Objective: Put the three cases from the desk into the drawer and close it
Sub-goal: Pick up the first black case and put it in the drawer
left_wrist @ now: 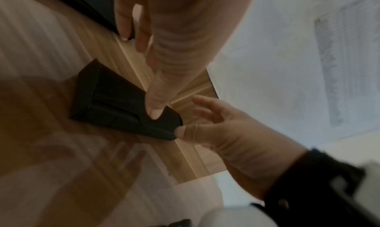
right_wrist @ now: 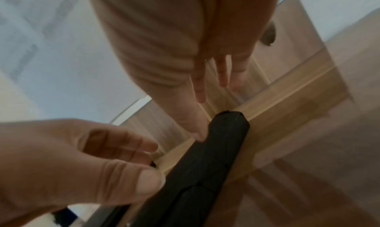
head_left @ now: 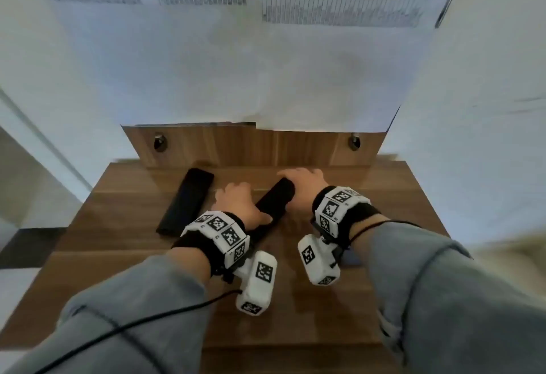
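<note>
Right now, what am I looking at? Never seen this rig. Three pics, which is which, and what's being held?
No robot here: a person wears tracking bands with printed markers and a small camera on each wrist, plus a head camera. The head view looks down at a wooden desk. The other two pictures look along each hand from the wrist.

Two black cases show on the desk. One black case lies untouched on the left. The left hand and right hand both grip the middle case, thumbs on it, at opposite ends. A third case and the drawer are not clearly visible.
</note>
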`<state>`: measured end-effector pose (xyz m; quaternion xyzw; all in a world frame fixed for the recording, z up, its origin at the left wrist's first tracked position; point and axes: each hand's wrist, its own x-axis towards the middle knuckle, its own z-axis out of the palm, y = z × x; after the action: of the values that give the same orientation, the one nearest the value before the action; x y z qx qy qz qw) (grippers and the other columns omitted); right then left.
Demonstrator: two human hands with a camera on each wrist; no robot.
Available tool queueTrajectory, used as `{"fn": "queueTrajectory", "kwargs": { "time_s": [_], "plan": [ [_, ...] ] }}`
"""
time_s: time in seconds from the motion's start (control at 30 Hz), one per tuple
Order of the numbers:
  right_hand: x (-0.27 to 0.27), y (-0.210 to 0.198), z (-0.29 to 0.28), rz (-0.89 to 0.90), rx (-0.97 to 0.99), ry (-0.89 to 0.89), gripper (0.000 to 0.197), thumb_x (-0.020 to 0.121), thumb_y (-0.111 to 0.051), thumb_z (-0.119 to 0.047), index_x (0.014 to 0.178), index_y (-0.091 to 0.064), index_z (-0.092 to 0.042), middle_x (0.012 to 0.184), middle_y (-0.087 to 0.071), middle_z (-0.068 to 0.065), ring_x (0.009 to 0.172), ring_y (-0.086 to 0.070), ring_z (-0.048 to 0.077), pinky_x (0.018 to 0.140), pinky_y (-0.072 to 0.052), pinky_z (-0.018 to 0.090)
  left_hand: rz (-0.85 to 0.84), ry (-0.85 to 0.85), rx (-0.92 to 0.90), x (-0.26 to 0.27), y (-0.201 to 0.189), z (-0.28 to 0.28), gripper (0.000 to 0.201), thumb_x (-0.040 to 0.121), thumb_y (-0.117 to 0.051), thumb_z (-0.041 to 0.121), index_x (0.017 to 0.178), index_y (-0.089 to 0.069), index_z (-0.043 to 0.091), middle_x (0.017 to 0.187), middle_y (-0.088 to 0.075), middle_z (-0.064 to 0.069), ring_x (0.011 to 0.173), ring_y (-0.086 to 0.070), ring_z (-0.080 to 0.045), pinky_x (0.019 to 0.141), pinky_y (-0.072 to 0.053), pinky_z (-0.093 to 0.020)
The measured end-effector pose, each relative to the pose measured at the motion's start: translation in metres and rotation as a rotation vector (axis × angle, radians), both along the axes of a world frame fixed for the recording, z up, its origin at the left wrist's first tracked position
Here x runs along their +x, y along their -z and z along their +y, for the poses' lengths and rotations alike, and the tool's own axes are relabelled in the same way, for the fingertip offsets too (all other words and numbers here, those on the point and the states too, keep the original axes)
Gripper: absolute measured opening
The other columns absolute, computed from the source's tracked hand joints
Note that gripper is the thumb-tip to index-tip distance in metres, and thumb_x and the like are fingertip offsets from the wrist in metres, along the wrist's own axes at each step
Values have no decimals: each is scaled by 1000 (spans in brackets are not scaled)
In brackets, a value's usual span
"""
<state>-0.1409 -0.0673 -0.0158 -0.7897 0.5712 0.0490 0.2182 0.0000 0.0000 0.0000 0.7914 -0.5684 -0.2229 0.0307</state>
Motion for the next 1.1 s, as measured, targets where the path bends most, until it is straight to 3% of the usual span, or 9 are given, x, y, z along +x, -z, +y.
{"fn": "queueTrajectory", "kwargs": {
  "time_s": [0.1,0.17,0.27,0.47,0.67,0.73,0.83,1.0,1.1],
  "plan": [
    [12,-1,0,238,13,-149,82,75,-69,-26,146,-28,-35,154,-31,-4,142,-21,32,114,-27,49,-38,89,86,-1,10,-2,74,66,-82,48,125,-54,14,123,-59,-8,116,-55,-29,94,-51,-42],
    [20,1,0,361,16,-219,67,78,-68,-31,140,-39,-32,148,-40,-3,141,-25,33,114,-24,51,-37,108,125,-2,17,-1,65,68,-83,42,120,-57,12,117,-64,-7,110,-61,-27,90,-53,-38],
    [21,6,6,362,-46,-199,56,73,-70,-30,124,-47,-34,132,-56,0,135,-30,36,106,-34,52,-96,149,93,-1,22,6,50,73,-80,36,112,-61,12,106,-68,-6,96,-66,-24,75,-52,-32],
    [21,-1,35,472,-134,-299,70,68,-79,-22,130,-46,-25,128,-54,5,121,-50,30,99,-39,46,-151,217,66,2,23,30,34,70,-80,32,90,-57,17,73,-56,3,74,-60,-20,65,-49,-29],
    [24,-1,81,535,-93,-379,53,78,-75,-23,126,-53,-17,124,-61,5,111,-61,27,74,-43,33,-200,291,40,10,27,61,43,61,-85,37,94,-70,13,87,-72,-2,80,-69,-20,70,-59,-32],
    [21,-5,97,502,-110,-382,55,76,-76,-23,126,-54,-15,124,-61,7,112,-60,27,75,-44,33,-193,313,13,13,25,72,45,61,-86,37,97,-73,13,90,-74,-2,82,-70,-20,74,-61,-34],
    [6,-7,132,443,-154,-358,56,78,-76,-22,128,-54,-13,125,-61,8,112,-59,28,78,-45,33,-170,342,-55,11,28,100,39,61,-86,37,92,-76,16,83,-73,1,78,-68,-17,69,-58,-32],
    [-35,-14,194,266,-238,-263,76,78,-75,-21,145,-38,-18,142,-50,5,127,-50,26,103,-43,38,-141,372,-142,-13,24,151,41,59,-85,43,93,-77,21,77,-70,6,75,-66,-14,68,-56,-30],
    [-63,-10,226,177,-253,-177,86,74,-78,-22,147,-32,-20,148,-41,3,133,-43,26,107,-40,39,-116,421,-139,-34,20,173,41,64,-84,39,99,-78,20,84,-72,5,81,-67,-15,73,-56,-32]
  ]
}}
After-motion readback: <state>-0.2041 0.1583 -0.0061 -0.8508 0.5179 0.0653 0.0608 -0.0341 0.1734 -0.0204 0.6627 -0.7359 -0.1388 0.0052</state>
